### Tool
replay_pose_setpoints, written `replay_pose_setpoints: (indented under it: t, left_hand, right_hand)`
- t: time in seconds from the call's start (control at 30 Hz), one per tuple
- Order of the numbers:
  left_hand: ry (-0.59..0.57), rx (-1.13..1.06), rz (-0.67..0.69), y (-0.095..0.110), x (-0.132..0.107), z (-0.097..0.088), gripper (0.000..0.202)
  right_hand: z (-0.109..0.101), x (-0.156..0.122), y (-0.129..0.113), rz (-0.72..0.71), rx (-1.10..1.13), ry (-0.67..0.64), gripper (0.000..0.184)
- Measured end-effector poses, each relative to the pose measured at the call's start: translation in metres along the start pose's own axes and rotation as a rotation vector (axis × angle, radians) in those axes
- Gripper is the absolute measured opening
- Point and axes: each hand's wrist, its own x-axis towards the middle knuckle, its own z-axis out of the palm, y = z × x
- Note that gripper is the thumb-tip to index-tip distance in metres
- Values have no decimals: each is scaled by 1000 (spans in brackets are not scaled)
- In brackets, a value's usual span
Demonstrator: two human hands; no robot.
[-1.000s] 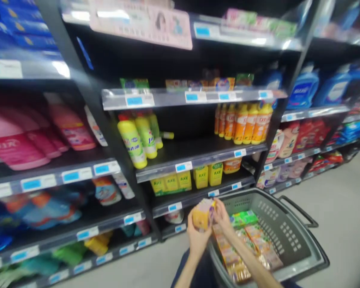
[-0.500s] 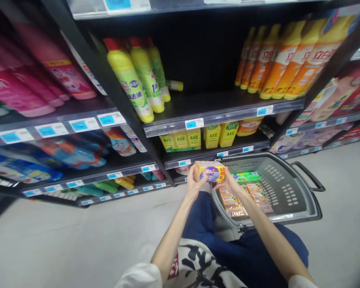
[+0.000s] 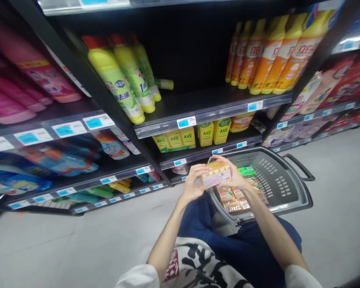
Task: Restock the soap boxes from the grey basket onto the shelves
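Between both hands, at chest height over the near left rim of a grey shopping basket point(image 3: 301, 196), is a small yellow and purple OMO soap pack point(image 3: 216, 178). My left hand point(image 3: 193, 184) grips its left end, and my right hand point(image 3: 236, 177) is closed round its right end. A pale printed side of the pack faces me. Inside the basket lie several orange and yellow wrapped packs point(image 3: 232, 199) and a green pack point(image 3: 247, 171); my right hand and forearm partly cover them.
Ahead stand dark shelves with price tags. Yellow-green bottles point(image 3: 120, 90), orange bottles point(image 3: 267, 56) and yellow AXE bottles point(image 3: 213, 131) stand on them. Pink bottles point(image 3: 54, 74) fill the left bay. The basket handle point(image 3: 300, 166) sticks out rightward over the grey floor point(image 3: 87, 240).
The soap pack has been turned in my hands: its purple OMO face was toward me and a pale printed side is now. The view has shifted slightly to the right.
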Motion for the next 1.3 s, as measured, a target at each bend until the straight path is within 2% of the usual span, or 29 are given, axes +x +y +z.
replay_pose_setpoints:
  t: [0.13, 0.27, 0.4, 0.47, 0.53, 0.6, 0.67, 0.77, 0.87, 0.97, 1.07, 1.17, 1.3]
  left_hand:
    - [-16, 108, 98, -1, 0, -1, 22]
    - [-101, 122, 118, -5, 2, -4, 31]
    - [-181, 108, 92, -8, 9, -8, 51]
    - [-196, 97, 45, -8, 14, -10, 58]
    - [-195, 88, -25, -8, 18, -13, 62]
    - [-188, 80, -132, -7, 22, -14, 64]
    - [-182, 34, -275, -7, 26, -14, 61]
    - [-174, -50, -450, -7, 31, -11, 51]
    - [-227, -15, -513, -7, 35, -6, 43]
    - [-314, 53, -483, -7, 38, -4, 40]
    - [-409, 71, -386, -9, 38, -3, 61]
    - [-446, 96, -313, -10, 38, -4, 79]
    - [-419, 163, -247, -8, 39, -3, 74]
  right_hand:
    - [0, -1, -7, -17, -38, -19, 86]
    - [-1, -1, -8, 26, 6, 1, 87]
    - [-2, -2, 2, 152, 150, 5, 79]
    - [-2, -4, 7, 199, 222, 12, 76]
    - [-2, -5, 10, 218, 282, 13, 84]
    - [-2, -6, 9, 260, 335, 2, 97]
    - [-2, -6, 8, 358, 375, -3, 101]
    - [-1, -4, 7, 485, 405, 62, 84]
    - [1, -2, 10, 515, 400, 175, 61]
    - [3, -2, 15, 525, 395, 245, 51]
    - [3, -2, 19, 511, 384, 269, 53]
    - [1, -2, 21, 378, 329, 277, 61]
    - [2, 0, 20, 177, 193, 288, 72]
